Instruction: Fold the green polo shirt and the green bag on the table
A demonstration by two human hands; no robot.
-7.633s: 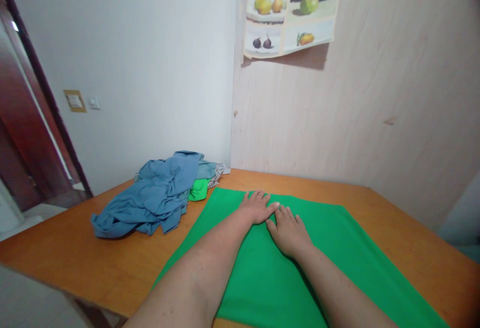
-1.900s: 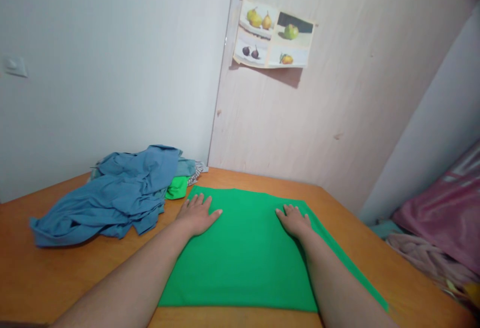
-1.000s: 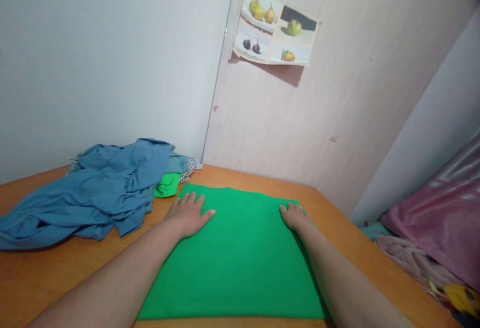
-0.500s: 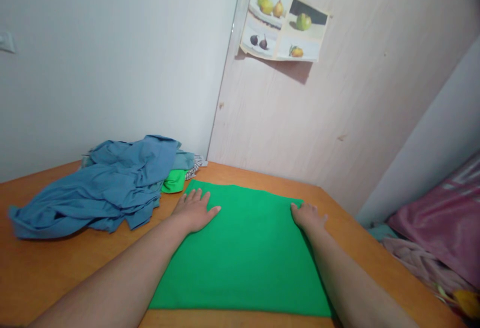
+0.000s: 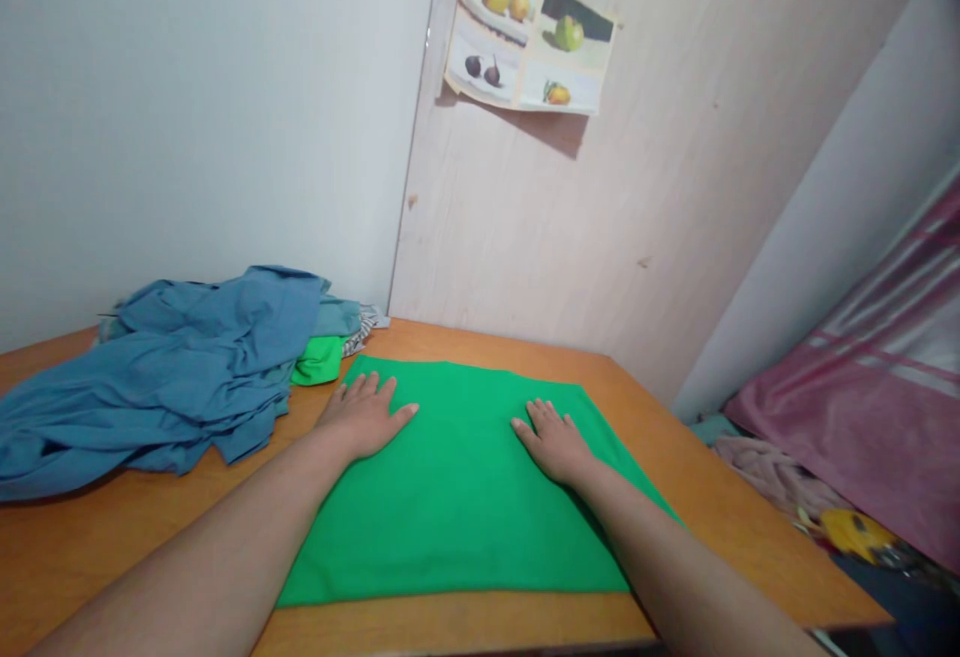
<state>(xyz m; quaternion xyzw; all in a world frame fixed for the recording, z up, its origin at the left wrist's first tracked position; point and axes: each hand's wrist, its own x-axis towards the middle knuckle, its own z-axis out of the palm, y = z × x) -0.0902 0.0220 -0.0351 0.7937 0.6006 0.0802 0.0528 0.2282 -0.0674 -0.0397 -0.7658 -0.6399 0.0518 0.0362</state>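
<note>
A green cloth (image 5: 450,497) lies flat on the wooden table, spread into a rough four-sided shape; its exact kind does not show. My left hand (image 5: 365,417) rests palm down on its far left part, fingers spread and thumb pointing right. On the right half of the cloth lies my right hand (image 5: 553,440), also palm down with the fingers apart. Neither hand grips the fabric. My forearms cover parts of the cloth's left and right sides.
A heap of blue clothes (image 5: 202,357) sits on the table's left, with a bright green piece (image 5: 318,360) at its edge. The orange-brown table (image 5: 720,507) meets a wall behind, where a fruit picture sheet (image 5: 529,37) hangs. Pink fabric (image 5: 847,417) lies off to the right.
My right hand has moved left from the cloth's far right corner onto its surface. My left hand stays at the left edge. The view has turned slightly right.
</note>
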